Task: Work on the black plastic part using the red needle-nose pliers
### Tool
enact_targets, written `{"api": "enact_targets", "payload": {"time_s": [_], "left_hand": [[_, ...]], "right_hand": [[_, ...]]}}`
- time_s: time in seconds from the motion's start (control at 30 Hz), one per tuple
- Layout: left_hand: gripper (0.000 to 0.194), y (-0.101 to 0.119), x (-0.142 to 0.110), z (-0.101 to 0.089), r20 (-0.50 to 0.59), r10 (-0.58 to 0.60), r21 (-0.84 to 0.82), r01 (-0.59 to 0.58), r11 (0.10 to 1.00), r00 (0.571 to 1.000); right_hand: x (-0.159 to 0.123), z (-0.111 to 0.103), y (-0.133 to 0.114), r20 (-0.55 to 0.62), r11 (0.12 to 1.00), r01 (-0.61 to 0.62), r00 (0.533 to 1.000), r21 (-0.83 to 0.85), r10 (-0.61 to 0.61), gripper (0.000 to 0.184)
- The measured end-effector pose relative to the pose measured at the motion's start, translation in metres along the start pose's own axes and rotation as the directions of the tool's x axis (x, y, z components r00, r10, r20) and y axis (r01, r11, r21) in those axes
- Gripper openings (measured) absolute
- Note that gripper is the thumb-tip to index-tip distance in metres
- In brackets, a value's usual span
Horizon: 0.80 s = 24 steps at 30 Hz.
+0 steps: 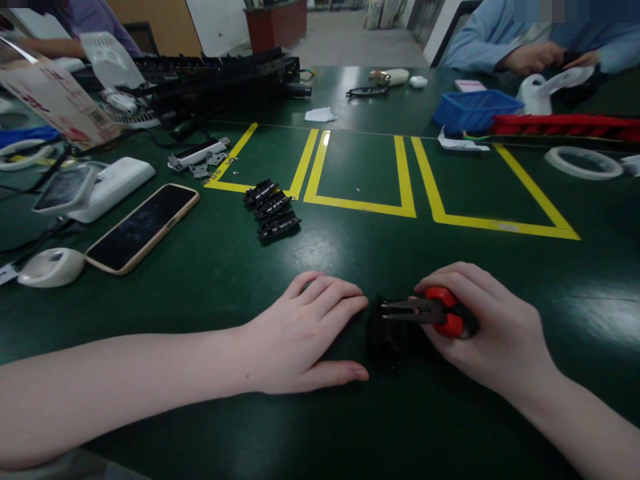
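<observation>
Red-handled needle-nose pliers (417,309) are gripped in my right hand (495,327), their dark jaws pointing left. Under and beside the jaw tips stands a small black plastic part (389,343) on the green table; I cannot tell whether the jaws touch it. My left hand (313,333) rests palm down just left of that part, fingers stretched out and thumb apart, holding nothing. Farther off, several black ribbed plastic pieces (273,210) lie in a row near the yellow tape.
Yellow tape outlines (360,207) mark the table. To the left lie a phone (145,227), a white power bank (115,190) and a tape roll (51,267). A blue basket (475,110) and a red strip (565,125) are at the back right. A co-worker's hands (537,59) work beyond.
</observation>
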<state>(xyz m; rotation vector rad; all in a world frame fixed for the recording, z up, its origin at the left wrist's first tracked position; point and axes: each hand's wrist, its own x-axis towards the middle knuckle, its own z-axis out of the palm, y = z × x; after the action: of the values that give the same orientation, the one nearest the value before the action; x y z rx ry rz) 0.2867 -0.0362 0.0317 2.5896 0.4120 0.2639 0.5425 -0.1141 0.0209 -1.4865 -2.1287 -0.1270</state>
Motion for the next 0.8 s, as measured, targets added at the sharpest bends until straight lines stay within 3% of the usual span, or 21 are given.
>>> {"api": "enact_targets", "payload": {"time_s": [0.3, 0.43, 0.67, 0.8], "left_hand": [[0.062, 0.001, -0.001, -0.002, -0.047, 0.01, -0.017, -0.011, 1.0, 0.999], [0.068, 0.005, 0.005, -0.002, -0.057, 0.01, -0.042, -0.012, 0.999, 0.998], [0.086, 0.015, 0.026, 0.011, -0.028, 0.016, 0.057, -0.014, 0.998, 0.999], [0.07, 0.016, 0.03, 0.014, -0.028, -0.004, 0.117, 0.007, 0.993, 1.0]], "right_hand": [[-0.001, 0.005, 0.003, -0.019, 0.997, -0.054, 0.998, 0.063, 0.055, 0.018], [0.001, 0.005, 0.0, -0.012, 0.996, -0.072, 0.997, 0.056, 0.073, 0.016], [0.004, 0.003, -0.006, -0.014, 0.992, -0.114, 0.993, 0.047, 0.115, 0.011], [0.002, 0.005, -0.005, -0.033, 0.989, -0.128, 0.991, 0.073, 0.13, 0.01]]}}
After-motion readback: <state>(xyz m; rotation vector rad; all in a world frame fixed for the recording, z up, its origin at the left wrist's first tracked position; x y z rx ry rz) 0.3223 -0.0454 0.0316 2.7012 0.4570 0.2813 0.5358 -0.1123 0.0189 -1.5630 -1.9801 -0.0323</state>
